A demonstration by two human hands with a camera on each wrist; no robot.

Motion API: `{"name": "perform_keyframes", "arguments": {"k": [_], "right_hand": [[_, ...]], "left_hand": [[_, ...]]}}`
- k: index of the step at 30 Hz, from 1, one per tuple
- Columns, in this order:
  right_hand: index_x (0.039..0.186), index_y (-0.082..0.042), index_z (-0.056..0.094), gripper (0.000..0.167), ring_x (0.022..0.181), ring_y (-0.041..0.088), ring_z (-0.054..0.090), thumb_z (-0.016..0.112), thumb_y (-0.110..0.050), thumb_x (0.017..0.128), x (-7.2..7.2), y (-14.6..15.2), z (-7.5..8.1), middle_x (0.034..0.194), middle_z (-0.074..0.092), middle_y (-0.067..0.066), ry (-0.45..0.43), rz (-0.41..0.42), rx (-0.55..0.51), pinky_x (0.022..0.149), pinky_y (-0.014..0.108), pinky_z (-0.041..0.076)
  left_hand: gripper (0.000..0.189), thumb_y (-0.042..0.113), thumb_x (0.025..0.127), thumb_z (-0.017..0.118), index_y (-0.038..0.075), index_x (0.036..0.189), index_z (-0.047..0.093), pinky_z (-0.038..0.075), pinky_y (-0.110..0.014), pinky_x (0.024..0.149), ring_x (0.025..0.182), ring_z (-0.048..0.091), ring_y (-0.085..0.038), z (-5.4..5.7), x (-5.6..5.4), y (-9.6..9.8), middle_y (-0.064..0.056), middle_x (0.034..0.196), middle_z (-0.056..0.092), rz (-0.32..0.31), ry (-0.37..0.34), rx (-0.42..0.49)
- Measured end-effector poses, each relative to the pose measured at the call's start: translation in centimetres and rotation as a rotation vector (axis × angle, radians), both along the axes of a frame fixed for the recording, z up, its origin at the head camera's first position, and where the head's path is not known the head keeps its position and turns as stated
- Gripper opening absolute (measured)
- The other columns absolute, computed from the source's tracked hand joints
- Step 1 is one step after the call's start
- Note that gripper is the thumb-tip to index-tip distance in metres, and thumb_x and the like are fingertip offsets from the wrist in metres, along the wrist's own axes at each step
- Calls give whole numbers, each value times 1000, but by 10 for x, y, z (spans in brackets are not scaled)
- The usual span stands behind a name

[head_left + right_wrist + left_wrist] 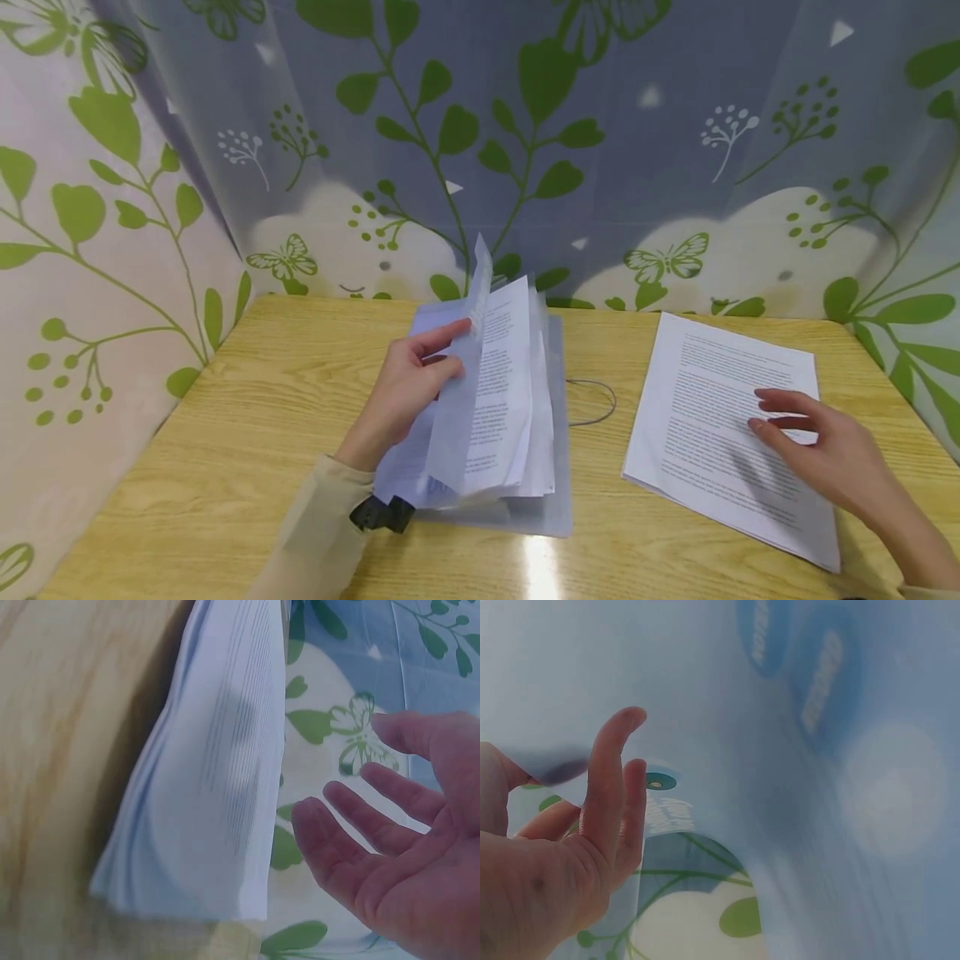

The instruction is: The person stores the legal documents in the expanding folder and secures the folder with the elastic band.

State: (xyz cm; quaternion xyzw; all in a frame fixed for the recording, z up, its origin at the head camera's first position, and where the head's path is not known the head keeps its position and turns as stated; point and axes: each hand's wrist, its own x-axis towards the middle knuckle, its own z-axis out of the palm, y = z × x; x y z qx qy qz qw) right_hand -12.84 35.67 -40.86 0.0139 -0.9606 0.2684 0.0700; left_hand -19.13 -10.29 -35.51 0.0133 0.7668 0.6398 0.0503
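Note:
A translucent bluish document folder (pixel 558 417) lies open on the table, with printed sheets (pixel 502 367) inside it. My left hand (pixel 412 375) pinches the folder's raised plastic flap (pixel 457 417) between thumb and index finger. In the left wrist view the plastic (pixel 727 720) fills much of the picture, and one fingertip of the left hand (pixel 577 855) shows blurred through it. My right hand (pixel 825 450) hovers, fingers loosely bent, above a stack of printed paper (pixel 720 433). In the right wrist view nothing lies between the fingers of the right hand (pixel 405 847), beside the stack (pixel 202 787).
A thin grey elastic loop (pixel 611 404) sticks out from the folder's right side toward the stack. Beneath everything is a wood-grain table (pixel 262 417). A curtain (pixel 600 167) with leaf and butterfly prints hangs behind the table's back edge and along both sides.

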Motion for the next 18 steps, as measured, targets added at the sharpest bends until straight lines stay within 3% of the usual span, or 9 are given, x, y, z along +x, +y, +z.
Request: {"name": "perform_keyframes", "arguments": {"k": [3,6,10,15,18], "right_hand": [[134,-4,61,51,98,15,74,70,-35,96,1,5,-1,129,66,28,-51,-26,49,66,21,45],[135,0,60,54,109,51,65,69,-37,96,2,11,-4,131,63,32,-86,-30,79,68,27,47],[135,3,58,58,107,52,65,69,-38,96,3,20,-6,132,61,34,-113,-43,101,68,34,51],[138,5,53,66,109,55,62,66,-45,97,2,26,-5,134,56,38,-202,-88,114,76,55,55],[139,6,51,69,110,57,61,64,-47,97,1,29,-4,135,53,39,-251,-105,116,77,56,55]], "left_hand": [[55,0,86,60,19,138,67,35,-20,51,83,60,-14,-1,0,0,-9,136,65,0,1,1],[55,0,86,60,18,138,67,34,-20,51,82,60,-14,-1,0,-1,-10,136,65,-4,6,5],[55,0,86,60,16,138,67,32,-20,50,77,57,-13,-1,0,-2,-11,135,66,-4,9,10],[54,1,86,60,17,137,67,31,-20,50,76,56,-12,0,1,-3,-11,134,66,4,4,11],[54,0,86,59,17,137,67,31,-20,49,75,55,-12,0,0,-4,-11,134,66,2,5,12]]}}
